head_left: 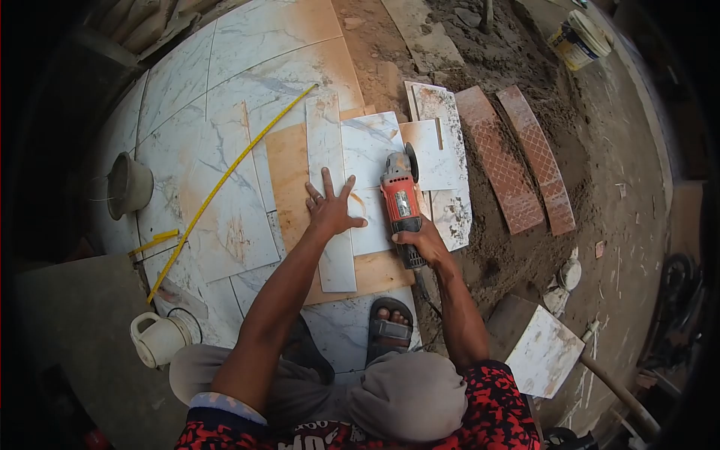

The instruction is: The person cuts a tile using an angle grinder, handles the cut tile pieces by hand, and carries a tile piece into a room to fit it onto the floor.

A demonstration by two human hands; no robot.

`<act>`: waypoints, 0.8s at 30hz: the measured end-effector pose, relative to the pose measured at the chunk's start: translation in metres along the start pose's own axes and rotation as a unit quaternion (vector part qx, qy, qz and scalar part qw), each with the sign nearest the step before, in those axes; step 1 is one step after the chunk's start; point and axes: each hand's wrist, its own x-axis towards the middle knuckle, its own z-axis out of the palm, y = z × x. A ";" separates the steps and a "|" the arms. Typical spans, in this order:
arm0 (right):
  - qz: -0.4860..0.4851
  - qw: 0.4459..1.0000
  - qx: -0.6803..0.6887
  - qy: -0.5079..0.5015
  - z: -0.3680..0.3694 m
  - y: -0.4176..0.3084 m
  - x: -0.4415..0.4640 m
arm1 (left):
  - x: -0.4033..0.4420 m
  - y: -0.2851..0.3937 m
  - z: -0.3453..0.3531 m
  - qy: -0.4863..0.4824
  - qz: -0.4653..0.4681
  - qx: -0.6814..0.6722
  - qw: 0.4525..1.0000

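My left hand [330, 210] lies flat with fingers spread on a long narrow strip of white tile [325, 140] and reaches over a marbled tile piece [367, 154] beside it. My right hand [426, 241] is wrapped around the rear body of a red and black angle grinder [401, 201]. The grinder's dark disc [412, 161] is on its right side, close to the cut edge of another white tile piece [433, 174]. Whether the disc touches the tile or spins, I cannot tell. A brown board [286, 169] lies under the tile pieces.
A yellow measuring tape [225, 178] stretches across the tiled floor [176, 97] at left. A grey bucket [129, 186] and a cream jug [166, 337] stand nearby. Two reddish patterned tile strips [501, 161] lie on soil at right. A paint bucket [579, 41] is farther back.
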 end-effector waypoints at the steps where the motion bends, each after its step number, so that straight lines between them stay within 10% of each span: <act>1: 0.000 1.000 0.001 0.001 0.000 0.000 0.001 | 0.000 0.000 0.000 0.000 -0.001 0.002 1.000; 24: 0.007 1.000 -0.003 0.001 0.001 0.000 -0.009 | -0.003 0.003 -0.006 -0.011 -0.006 -0.013 1.000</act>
